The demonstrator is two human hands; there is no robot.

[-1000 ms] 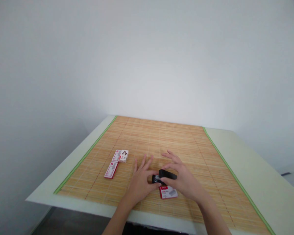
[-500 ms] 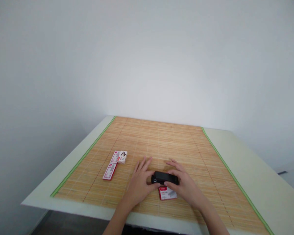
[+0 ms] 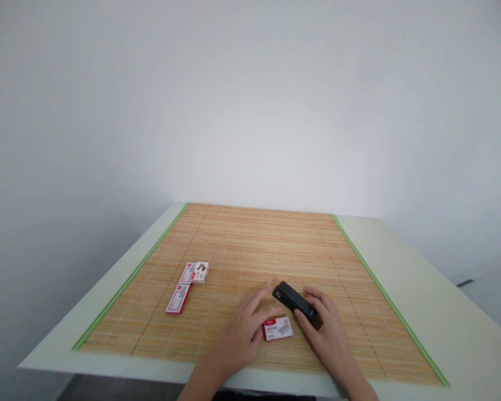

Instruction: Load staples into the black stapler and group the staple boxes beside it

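Observation:
A black stapler (image 3: 291, 298) lies at a slant on the bamboo mat (image 3: 250, 245). My right hand (image 3: 329, 334) is closed around its near right end, thumb on one side and fingers on the other. Just below the stapler is a red and white staple box (image 3: 279, 329), lying flat. My left hand (image 3: 242, 328) is at that box's left side with its fingers apart and nothing in them. Whether its fingertips touch the box, I cannot tell.
Toward the left of the mat, two flat red and white boxes (image 3: 177, 299) lie end to end. A smaller white box (image 3: 200, 272) with a stapler picture sits against the farther one. The white table (image 3: 409, 262) borders the mat, with a wall (image 3: 259, 111) behind.
The stapler has turned from nearly level to slanted and shifted right with my right hand. My left hand has come off it and moved nearer the staple box, which is now more exposed.

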